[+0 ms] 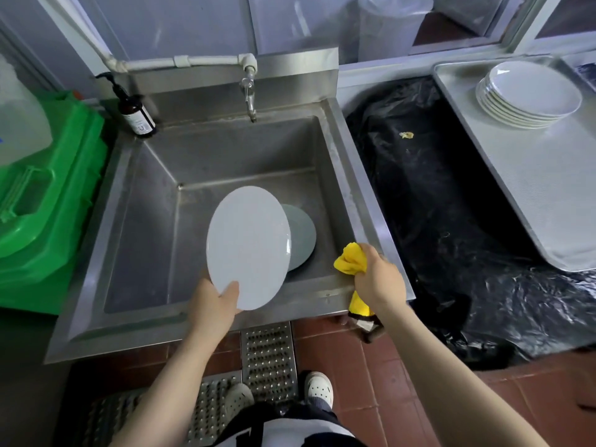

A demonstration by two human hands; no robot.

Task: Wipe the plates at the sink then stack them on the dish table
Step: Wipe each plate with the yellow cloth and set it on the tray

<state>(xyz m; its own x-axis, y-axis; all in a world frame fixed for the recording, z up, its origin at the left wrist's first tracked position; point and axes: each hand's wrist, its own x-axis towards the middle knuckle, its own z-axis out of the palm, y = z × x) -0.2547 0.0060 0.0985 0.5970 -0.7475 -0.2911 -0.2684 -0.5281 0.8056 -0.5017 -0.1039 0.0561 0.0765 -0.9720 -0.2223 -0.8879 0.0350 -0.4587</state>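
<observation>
At the bottom edge, two pale perforated shoes (317, 387) stand on a red tiled floor (419, 398) crossed by a studded metal drain grate (268, 359).

Just above, the left hand (211, 306) grips a white plate (248, 246) by its lower rim, thumb on the near face and the fingers curled behind it out of sight. The plate is tilted up on edge over the front part of the steel sink (135, 201). To the right, the right hand (379, 279) is closed in a fist round a bunched yellow cloth (350, 258); its fingers are wrapped tight, with cloth sticking out above the fist and a tail hanging below over the sink's front right corner. Cloth and plate are apart.

Behind the held plate, partly hidden by it, a second plate (301, 235) lies in the basin.

Further back, the tap (249, 95) hangs over the basin's rear wall, and a dark pump bottle (135, 112) stands on the sink's back left corner. A green bin (48, 221) sits left of the sink. To the right lies black plastic sheeting (451, 204), and beyond it a metal tray on the table (548, 188) carries a stack of white plates (529, 95) at its far end.
</observation>
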